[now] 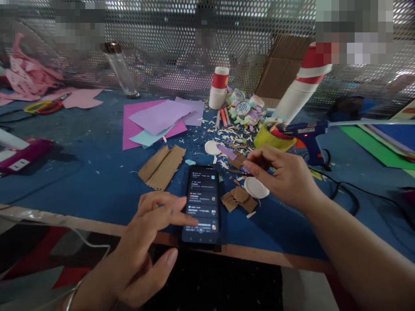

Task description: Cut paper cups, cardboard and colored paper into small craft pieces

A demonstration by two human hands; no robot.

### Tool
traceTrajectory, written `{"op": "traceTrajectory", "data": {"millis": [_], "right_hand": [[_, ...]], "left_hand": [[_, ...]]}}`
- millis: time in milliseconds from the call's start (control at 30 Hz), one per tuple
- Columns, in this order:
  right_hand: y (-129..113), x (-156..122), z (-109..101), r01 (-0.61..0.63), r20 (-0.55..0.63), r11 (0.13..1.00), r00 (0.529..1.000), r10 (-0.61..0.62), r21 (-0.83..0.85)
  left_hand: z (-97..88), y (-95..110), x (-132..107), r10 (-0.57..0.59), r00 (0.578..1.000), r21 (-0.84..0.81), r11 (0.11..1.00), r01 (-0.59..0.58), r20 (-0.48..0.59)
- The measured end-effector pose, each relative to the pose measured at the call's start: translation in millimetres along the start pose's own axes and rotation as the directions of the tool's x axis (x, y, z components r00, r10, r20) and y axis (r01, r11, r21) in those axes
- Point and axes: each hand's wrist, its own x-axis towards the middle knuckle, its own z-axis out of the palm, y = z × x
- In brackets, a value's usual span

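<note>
The phone point(201, 185) lies at the table's point(81, 181) near edge, its lit screen showing rows of writing too fine to read above 1 "×" point(200, 230). The left hand point(134, 242) is loose, grasping nothing, index fingertip over the lower screen. The right hand point(282, 170) pinches thumb and finger together; whether they grip anything cannot be told. The glue gun's point(313, 140) label is illegible. Open room runs left of the corrugated cardboard point(164, 166) along the near edge.
</note>
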Motion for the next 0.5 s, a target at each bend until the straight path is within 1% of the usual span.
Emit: {"op": "traceTrajectory", "data": {"millis": [67,133,233,400,500], "right_hand": [[0.3,0.1,0.3,0.007,0.002,1.000,1.000,-0.007,0.001],[0.3,0.3,0.6,0.005,0.005,1.000,1.000,-0.005,0.003],[-0.1,0.6,0.9,0.002,0.008,1.000,1.000,-0.002,0.007],[-0.4,0.7,1.0,0.002,0.008,1.000,1.000,-0.002,0.000],[-0.2,0.9,1.5,0.006,0.018,1.000,1.000,-0.006,-0.002]], "left_hand": [[-1.4,-0.5,3.5,0.094,0.995,-0.014,0.996,-0.094,0.029],[-1.5,-1.6,5.1,0.137,0.990,-0.012,0.991,-0.136,0.040],[-0.4,-3.5,4.6,0.146,0.989,-0.015,0.989,-0.145,0.036],[-1.0,-1.2,6.9,0.165,0.983,-0.008,0.986,-0.165,0.080],[-0.9,2.3,9.5,0.144,0.986,0.026,0.989,-0.146,0.085]]}}
